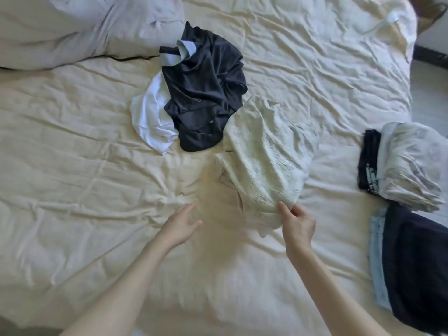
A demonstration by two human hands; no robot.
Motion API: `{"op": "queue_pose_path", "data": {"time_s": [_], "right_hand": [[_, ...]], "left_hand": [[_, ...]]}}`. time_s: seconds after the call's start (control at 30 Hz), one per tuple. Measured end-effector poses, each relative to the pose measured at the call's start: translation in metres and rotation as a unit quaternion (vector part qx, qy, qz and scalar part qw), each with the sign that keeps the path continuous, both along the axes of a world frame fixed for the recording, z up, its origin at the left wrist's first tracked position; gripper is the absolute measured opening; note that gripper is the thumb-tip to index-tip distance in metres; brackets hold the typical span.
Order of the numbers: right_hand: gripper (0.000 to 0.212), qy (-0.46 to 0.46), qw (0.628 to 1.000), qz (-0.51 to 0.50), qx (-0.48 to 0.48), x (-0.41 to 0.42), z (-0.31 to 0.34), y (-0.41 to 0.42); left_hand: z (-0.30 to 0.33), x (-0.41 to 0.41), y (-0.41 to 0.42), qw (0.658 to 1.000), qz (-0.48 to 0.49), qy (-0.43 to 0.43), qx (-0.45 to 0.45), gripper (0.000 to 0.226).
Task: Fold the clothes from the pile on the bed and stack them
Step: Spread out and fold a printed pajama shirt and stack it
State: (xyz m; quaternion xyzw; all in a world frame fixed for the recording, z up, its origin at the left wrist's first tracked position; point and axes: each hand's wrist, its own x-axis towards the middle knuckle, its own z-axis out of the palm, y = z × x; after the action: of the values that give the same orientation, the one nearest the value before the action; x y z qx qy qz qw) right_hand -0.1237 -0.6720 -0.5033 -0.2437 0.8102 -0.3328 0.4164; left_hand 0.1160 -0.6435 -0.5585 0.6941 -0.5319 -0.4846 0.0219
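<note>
cream lace garment (pixel 264 154), rumpled on the bed (pixel 84 166); right hand (pixel 299 226) pinches its near edge, left hand (pixel 181 226) released beside it.

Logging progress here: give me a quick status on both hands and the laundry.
Right hand pinches cream lace garment; left hand open, empty. Dark garment and white garment still unfolded. Nothing in the way.

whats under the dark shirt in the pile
A white garment pokes out from beneath the dark shirt on its left side. How far it extends underneath, and whether anything else lies below, is covered by the dark fabric.
</note>
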Motion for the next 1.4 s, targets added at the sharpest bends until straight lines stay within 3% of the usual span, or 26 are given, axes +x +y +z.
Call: {"op": "queue_pose_path", "data": {"time_s": [0.1,0.2,0.37,0.4,0.5,0.53,0.67,0.73,0.8,0.87,0.93,1.0,1.07,1.1,1.17,1.23,1.4], "right_hand": [[0.011,0.021,1.000,-0.013,0.006,-0.015,0.038,0.030],[0.022,0.003,1.000,0.023,0.008,-0.019,0.076,0.047],[0.025,-0.113,0.988,0.103,-0.004,-0.006,0.157,0.025],[0.021,-0.114,0.985,0.130,-0.017,-0.004,0.175,0.020],[0.019,-0.079,0.973,0.200,-0.079,-0.002,0.221,0.008],[0.021,-0.059,0.969,0.222,-0.094,-0.002,0.233,0.005],[0.043,-0.019,0.953,0.264,-0.148,-0.003,0.271,0.007],[0.044,0.016,0.937,0.286,-0.202,0.000,0.278,0.016],[0.027,0.047,0.912,0.306,-0.271,0.002,0.286,0.026],[0.011,-0.008,0.889,0.322,-0.326,0.005,0.296,0.037],[0.034,-0.049,0.845,0.379,-0.373,0.011,0.305,0.043],[0.046,0.013,0.817,0.426,-0.389,0.020,0.309,0.045],[0.021,0.034,0.820,0.404,-0.404,0.028,0.313,0.043],[0.019,0.009,0.826,0.382,-0.415,0.027,0.316,0.040],[0.037,-0.055,0.839,0.347,-0.415,0.020,0.325,0.030],[0.031,-0.104,0.854,0.332,-0.387,0.008,0.343,0.016],[0.021,-0.092,0.879,0.324,-0.338,-0.012,0.398,-0.026]], "left_hand": [[0.052,-0.034,0.034,0.998,0.004,0.052,-0.042,0.064],[0.108,-0.071,0.052,0.988,0.004,0.110,-0.105,0.073],[0.201,-0.123,0.054,0.969,0.047,0.138,-0.200,0.088],[0.218,-0.127,0.052,0.963,0.063,0.120,-0.234,0.079],[0.263,-0.120,0.040,0.942,0.074,0.064,-0.321,0.023],[0.277,-0.112,0.034,0.936,0.065,0.062,-0.339,0.015],[0.346,-0.076,0.004,0.910,0.016,0.051,-0.411,0.019],[0.377,-0.065,-0.008,0.906,-0.010,0.044,-0.420,0.015],[0.400,-0.058,-0.017,0.905,-0.007,0.036,-0.424,0.011],[0.419,-0.054,-0.022,0.901,0.012,0.032,-0.432,0.011],[0.436,-0.051,-0.026,0.897,0.030,0.031,-0.439,0.013],[0.449,-0.050,-0.028,0.896,0.050,0.049,-0.438,0.014],[0.458,-0.048,-0.031,0.896,0.065,0.064,-0.435,0.015],[0.460,-0.046,-0.032,0.896,0.069,0.068,-0.434,0.014],[0.466,-0.041,-0.036,0.896,0.077,0.077,-0.430,0.015],[0.467,-0.032,-0.038,0.896,0.091,0.098,-0.423,0.020],[0.460,-0.005,-0.038,0.907,0.113,0.106,-0.392,0.013]]}}
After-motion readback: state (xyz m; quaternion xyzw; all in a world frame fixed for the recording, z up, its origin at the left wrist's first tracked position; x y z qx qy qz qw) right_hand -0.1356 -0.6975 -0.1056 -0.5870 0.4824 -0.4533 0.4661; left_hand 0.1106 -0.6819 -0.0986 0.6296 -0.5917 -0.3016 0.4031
